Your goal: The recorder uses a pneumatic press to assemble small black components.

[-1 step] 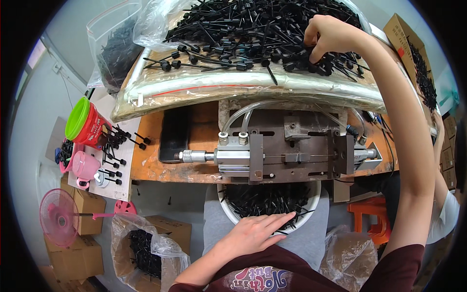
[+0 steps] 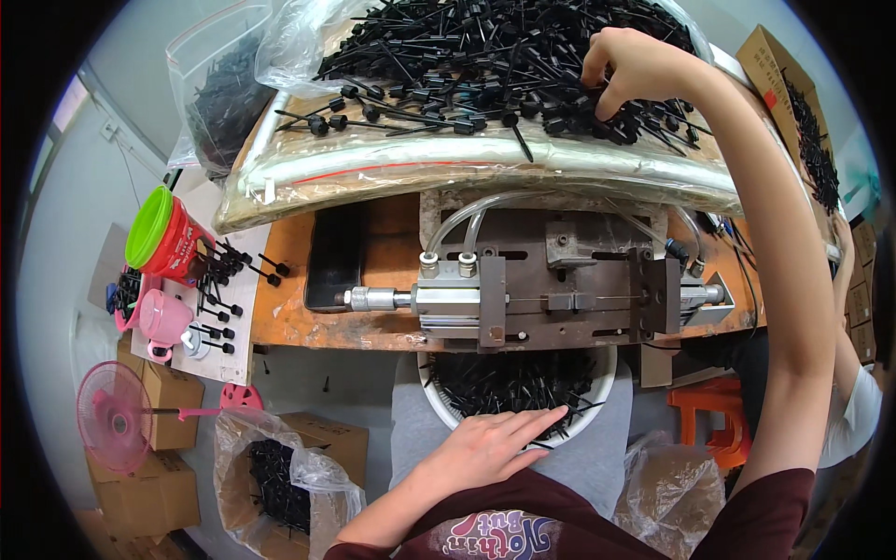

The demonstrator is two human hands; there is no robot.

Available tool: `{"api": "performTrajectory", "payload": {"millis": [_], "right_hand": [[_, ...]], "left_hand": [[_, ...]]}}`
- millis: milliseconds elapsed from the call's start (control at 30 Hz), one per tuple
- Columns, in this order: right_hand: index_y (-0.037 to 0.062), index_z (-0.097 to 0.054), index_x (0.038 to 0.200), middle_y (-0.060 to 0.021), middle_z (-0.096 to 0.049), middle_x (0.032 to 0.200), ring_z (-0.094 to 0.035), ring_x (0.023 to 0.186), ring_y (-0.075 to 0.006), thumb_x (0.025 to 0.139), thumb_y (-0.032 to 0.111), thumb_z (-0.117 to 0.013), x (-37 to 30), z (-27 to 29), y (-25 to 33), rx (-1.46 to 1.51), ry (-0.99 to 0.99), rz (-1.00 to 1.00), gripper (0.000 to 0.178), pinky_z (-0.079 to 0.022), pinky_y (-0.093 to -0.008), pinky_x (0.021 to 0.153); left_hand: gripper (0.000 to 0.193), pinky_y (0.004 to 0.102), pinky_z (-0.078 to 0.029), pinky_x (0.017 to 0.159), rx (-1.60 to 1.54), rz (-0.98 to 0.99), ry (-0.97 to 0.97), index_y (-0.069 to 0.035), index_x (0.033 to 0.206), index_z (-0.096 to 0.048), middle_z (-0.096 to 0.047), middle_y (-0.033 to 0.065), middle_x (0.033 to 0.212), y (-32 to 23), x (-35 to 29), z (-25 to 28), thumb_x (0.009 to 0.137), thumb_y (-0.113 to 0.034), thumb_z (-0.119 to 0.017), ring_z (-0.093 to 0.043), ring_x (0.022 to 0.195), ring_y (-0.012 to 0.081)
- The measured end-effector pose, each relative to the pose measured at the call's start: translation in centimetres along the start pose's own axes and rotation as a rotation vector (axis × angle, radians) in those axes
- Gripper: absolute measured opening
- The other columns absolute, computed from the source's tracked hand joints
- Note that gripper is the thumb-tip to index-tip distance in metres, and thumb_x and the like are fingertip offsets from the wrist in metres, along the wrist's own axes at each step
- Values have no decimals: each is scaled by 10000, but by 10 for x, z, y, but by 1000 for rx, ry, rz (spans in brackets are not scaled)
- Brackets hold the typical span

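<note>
My right hand [image 2: 644,70] reaches over the raised tray [image 2: 392,182], its fingers and thumb curled down into a heap of black stemmed parts [image 2: 467,51]. What lies between those fingertips blends into the dark pile. My left hand [image 2: 490,443] rests with fingers stretched at the near rim of a white basin [image 2: 598,411]. More black stemmed parts [image 2: 504,378] fill that basin, which sits on my lap. Between tray and basin, a clamping fixture [image 2: 569,303] with metal cylinders and clear air hoses is mounted on the orange bench [image 2: 387,329]; neither hand touches it.
On the left stand a red bucket with a green rim [image 2: 173,238], a pink cup [image 2: 163,317] and scattered black parts [image 2: 217,308]. Below are a pink fan [image 2: 112,415] and a lined box [image 2: 327,504]. Another person's arm [image 2: 843,271] is at the right, above an orange stool [image 2: 705,411].
</note>
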State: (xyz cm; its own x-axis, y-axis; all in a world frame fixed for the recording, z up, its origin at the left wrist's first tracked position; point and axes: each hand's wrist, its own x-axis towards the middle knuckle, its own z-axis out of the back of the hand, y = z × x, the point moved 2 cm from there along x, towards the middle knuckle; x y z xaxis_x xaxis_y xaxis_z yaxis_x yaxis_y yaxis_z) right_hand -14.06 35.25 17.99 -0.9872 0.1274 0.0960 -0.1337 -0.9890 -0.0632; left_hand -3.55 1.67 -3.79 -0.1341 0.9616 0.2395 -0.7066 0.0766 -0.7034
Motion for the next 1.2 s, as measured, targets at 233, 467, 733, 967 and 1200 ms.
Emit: {"api": "performTrajectory", "payload": {"millis": [233,467,733,967,1200], "right_hand": [[-25,-726,986,-123,-646,1022,-635,942,-274,593,188,-781,-1,3,11,50,90,-45,451,-515,-345,832],[-28,-723,991,-123,-696,955,-650,846,-223,737,283,-764,11,9,14,-9,272,-113,403,-513,-323,752],[-36,-726,877,-164,-700,883,-655,835,-258,641,231,-811,23,15,19,81,253,-225,366,-509,-389,721],[-55,-668,848,-155,-665,784,-606,732,-249,688,227,-749,-4,38,12,97,48,-195,334,-478,-385,684],[-38,-672,934,-100,-652,817,-585,767,-188,819,181,-692,-25,20,9,556,-218,-273,249,-470,-324,700]], "left_hand": [[574,336,-567,708,9,17,28,-136,1395,-487,-678,63,1093,3,-2,-3,859,-201,-685,-679,833,232],[577,339,-568,702,-6,10,41,-139,1410,-468,-673,64,1100,2,0,-5,873,-204,-668,-677,832,231],[551,337,-568,687,11,30,44,-142,1401,-484,-686,64,1059,1,-3,-1,883,-208,-660,-680,818,228],[574,329,-557,721,36,-8,71,-83,1423,-437,-665,82,1094,1,-3,1,897,-203,-633,-662,815,217],[585,334,-554,686,-20,7,23,-123,1404,-484,-682,81,1010,-6,0,4,864,-227,-685,-665,780,238]]}}
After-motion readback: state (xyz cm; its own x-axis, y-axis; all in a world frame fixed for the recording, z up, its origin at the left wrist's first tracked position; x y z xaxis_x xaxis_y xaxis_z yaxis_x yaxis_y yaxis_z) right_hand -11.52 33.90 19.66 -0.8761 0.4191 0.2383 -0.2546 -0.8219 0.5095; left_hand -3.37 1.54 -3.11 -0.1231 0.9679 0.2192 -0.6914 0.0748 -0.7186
